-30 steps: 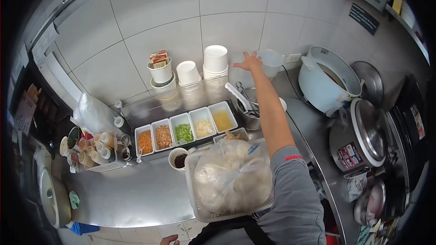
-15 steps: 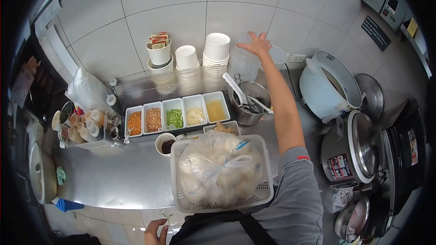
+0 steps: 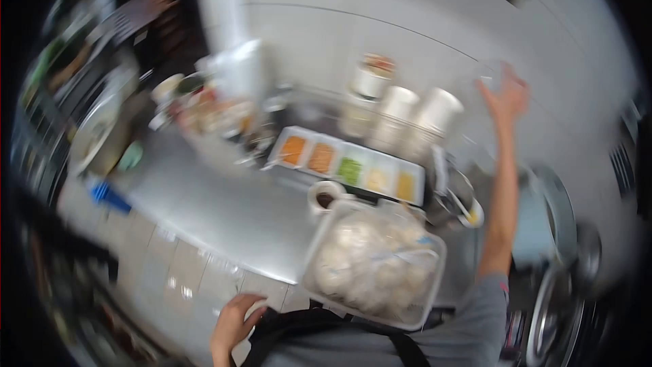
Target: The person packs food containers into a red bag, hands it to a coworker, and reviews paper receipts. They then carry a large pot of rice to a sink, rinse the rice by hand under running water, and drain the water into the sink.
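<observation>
My right hand (image 3: 506,98) is stretched out at the back right, thumb and fingers apart in front of the tiled wall. Motion smears it, and a faint see-through plastic glint shows beside the thumb. Stacked white paper tubs (image 3: 435,119) stand left of this hand. Low at the front, my left hand (image 3: 238,326) hangs over the floor, fingers loosely bent and thumb apart, with nothing in it. Close before my body is a white plastic basket (image 3: 438,292) holding a clear bag of pale round pieces (image 3: 370,258).
Behind the basket stand a cup of dark liquid (image 3: 326,198) and a row of white trays with chopped toppings (image 3: 350,170). A metal pot with utensils (image 3: 458,197) and a pale blue cooker (image 3: 536,224) are at right. Squeeze bottles (image 3: 217,115) crowd the left.
The view has swung left and blurred, so the counter's things sit further right. My right hand stays stretched out at the back with fingers apart; my left stays low at the front.
</observation>
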A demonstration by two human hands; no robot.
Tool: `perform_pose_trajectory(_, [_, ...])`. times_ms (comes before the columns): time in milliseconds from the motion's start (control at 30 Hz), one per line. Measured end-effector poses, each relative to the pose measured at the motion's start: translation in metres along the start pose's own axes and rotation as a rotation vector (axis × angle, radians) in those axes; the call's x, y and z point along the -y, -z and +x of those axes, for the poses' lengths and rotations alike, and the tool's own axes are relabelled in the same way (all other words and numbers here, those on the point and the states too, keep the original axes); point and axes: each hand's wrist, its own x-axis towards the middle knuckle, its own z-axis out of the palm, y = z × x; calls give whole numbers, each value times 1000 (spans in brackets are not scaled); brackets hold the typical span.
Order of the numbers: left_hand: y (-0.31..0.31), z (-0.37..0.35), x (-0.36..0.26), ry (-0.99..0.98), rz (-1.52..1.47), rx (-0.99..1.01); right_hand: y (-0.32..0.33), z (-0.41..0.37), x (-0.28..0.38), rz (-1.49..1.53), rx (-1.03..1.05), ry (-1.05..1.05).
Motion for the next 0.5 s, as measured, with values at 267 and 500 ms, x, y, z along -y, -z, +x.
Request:
perform_pose_trajectory(267, [59, 3, -15, -274, 265, -446, 208, -97, 281, 1895, 610, 264])
perform_pose_trajectory(500, [91, -104, 76, -330, 572, -913, 351, -257, 489, 2409, 2192, 27])
